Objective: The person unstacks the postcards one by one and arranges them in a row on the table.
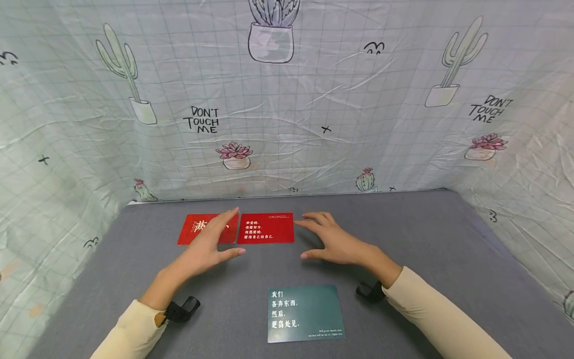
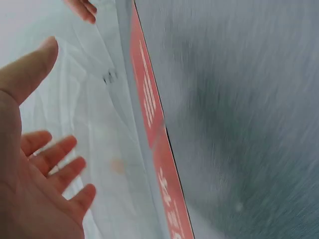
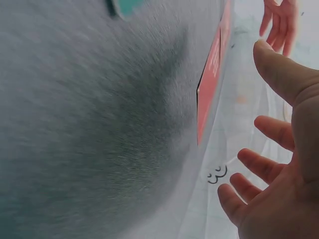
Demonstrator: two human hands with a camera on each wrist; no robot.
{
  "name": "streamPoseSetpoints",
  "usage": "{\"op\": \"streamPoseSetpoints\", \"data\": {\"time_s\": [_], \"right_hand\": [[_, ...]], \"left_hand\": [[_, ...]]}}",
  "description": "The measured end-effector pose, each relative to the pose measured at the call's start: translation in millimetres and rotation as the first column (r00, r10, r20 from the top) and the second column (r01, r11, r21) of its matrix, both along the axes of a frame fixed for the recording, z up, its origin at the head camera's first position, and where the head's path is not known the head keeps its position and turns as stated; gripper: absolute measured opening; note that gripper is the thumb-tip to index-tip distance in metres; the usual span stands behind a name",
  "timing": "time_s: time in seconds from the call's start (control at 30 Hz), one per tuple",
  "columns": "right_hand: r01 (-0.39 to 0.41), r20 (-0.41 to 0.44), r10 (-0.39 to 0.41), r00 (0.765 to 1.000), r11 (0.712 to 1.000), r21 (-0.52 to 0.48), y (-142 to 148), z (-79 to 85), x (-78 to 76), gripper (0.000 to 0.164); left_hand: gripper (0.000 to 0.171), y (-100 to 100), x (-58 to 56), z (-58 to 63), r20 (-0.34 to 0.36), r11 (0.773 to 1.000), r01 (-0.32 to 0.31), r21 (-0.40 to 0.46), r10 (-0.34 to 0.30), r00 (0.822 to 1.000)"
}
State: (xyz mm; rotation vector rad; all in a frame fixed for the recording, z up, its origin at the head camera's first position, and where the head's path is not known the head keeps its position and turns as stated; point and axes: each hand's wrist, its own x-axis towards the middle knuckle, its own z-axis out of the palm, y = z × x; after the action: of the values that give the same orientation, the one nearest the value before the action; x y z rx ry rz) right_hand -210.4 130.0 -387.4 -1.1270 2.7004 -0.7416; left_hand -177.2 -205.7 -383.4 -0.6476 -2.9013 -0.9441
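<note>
Two red cards lie side by side near the back of the grey table (image 1: 430, 239). The left red card (image 1: 193, 231) is partly covered by my left hand (image 1: 215, 244), whose straight fingers hover over it. The right red card (image 1: 266, 228) carries white text. My right hand (image 1: 329, 239) hangs open just right of that card, holding nothing. A dark green card (image 1: 306, 313) with white text lies close to me between my forearms. In the left wrist view the red cards (image 2: 149, 107) run edge-on beside my open left hand (image 2: 45, 164). The right wrist view has my open right hand (image 3: 279, 164) near a red card (image 3: 209, 84).
A cloth printed with cacti and "DON'T TOUCH ME" (image 1: 287, 99) walls in the table at the back and both sides. Black wrist mounts (image 1: 181, 309) sit under my cream sleeves (image 1: 430, 314).
</note>
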Motion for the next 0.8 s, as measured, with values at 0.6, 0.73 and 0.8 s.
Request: {"op": "streamPoseSetpoints", "data": {"time_s": [0.6, 0.73, 0.8], "right_hand": [[-0.065, 0.032, 0.072, 0.997, 0.979, -0.192, 22, -4.8, 65.9, 0.064], [-0.071, 0.031, 0.079, 0.996, 0.975, -0.209, 28, -6.9, 80.4, 0.065], [-0.077, 0.027, 0.084, 0.996, 0.974, -0.215, 30, -8.1, 87.7, 0.066]], "left_hand": [[0.084, 55, 71.0, -10.5, 0.091, 0.971, 0.071, 0.230, -0.094, 0.991], [0.083, 62, 82.4, -16.3, 0.094, 0.966, 0.100, 0.238, -0.125, 0.988], [0.084, 65, 88.7, -18.4, 0.109, 0.965, 0.100, 0.243, -0.130, 0.986]]}}
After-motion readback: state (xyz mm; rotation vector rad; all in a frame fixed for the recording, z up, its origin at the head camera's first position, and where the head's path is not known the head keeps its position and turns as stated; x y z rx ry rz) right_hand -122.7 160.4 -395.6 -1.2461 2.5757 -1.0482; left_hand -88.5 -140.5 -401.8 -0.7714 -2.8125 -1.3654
